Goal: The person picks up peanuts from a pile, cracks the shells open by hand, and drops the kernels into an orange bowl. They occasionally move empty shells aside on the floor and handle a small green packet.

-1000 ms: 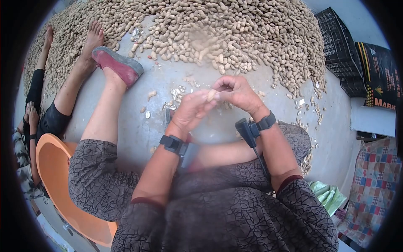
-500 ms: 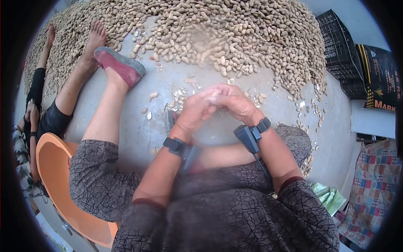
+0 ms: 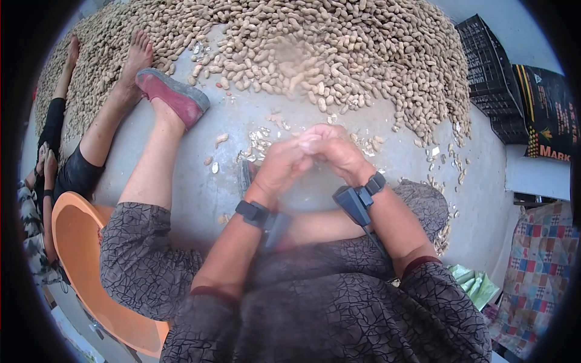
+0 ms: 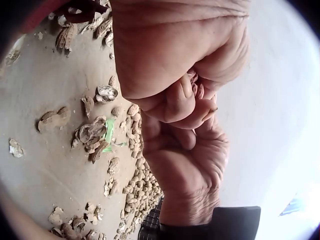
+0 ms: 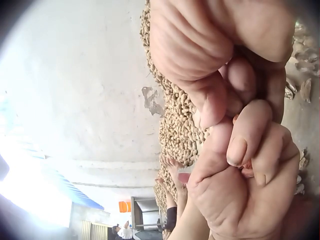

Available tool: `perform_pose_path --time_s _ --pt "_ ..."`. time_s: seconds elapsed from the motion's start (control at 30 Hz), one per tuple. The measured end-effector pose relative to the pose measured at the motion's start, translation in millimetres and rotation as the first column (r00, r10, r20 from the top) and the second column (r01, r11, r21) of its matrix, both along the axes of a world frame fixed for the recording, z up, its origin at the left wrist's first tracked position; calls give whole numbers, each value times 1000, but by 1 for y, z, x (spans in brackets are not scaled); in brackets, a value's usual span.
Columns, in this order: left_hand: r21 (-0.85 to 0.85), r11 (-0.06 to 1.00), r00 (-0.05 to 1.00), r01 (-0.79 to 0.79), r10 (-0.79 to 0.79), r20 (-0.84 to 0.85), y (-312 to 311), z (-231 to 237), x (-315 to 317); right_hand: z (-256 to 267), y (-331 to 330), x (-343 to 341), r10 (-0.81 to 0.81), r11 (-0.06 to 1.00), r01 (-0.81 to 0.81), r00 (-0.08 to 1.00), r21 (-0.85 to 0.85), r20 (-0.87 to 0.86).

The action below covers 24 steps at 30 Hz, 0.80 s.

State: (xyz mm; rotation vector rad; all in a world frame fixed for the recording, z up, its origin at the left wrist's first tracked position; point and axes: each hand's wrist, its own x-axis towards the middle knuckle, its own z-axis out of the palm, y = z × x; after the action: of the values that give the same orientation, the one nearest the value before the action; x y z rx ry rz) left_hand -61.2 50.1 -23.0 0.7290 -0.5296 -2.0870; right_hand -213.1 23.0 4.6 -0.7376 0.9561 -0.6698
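Note:
In front of the lap, my left hand (image 3: 279,164) and right hand (image 3: 342,156) meet at thumbs and fingertips. Curled fingers of the left hand enclose some reddish peanut kernels (image 4: 199,91), which peep out between them in the left wrist view. The right thumb and forefinger pinch at the joined fingertips, where a peanut is hidden by the fingers. Broken peanut shells (image 3: 260,143) lie on the floor just beyond the hands. Farther out, a large heap of unshelled peanuts (image 3: 363,54) spreads across the floor.
An orange basin (image 3: 75,242) stands at the left, beside the wearer's knee. A red shoe (image 3: 171,98) and another person's bare foot (image 3: 139,54) are near the heap. Black crates (image 3: 484,66) and a printed black sack (image 3: 548,109) stand at the right. Green plastic (image 3: 475,287) lies below them.
One second ago a whole peanut showed between the fingertips of both hands. The hands have since closed together over it, and it is now out of sight.

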Motion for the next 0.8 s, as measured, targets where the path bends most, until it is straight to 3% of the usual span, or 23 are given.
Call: perform_pose_path --time_s 0.27,0.37,0.73,0.8 --pt "23 1000 998 -20 21 -65 -2 7 -2 4 -2 -1 76 997 -75 997 -31 1" --pt "19 998 998 -53 53 -40 -2 0 -4 10 1 5 115 992 -111 989 -53 89" --pt "-17 1000 997 -17 15 -77 1 -4 -3 -5 2 3 -59 998 61 994 -24 95" --pt "38 998 993 -44 47 -106 2 -7 -6 -5 1 -1 -32 999 33 998 -16 54"
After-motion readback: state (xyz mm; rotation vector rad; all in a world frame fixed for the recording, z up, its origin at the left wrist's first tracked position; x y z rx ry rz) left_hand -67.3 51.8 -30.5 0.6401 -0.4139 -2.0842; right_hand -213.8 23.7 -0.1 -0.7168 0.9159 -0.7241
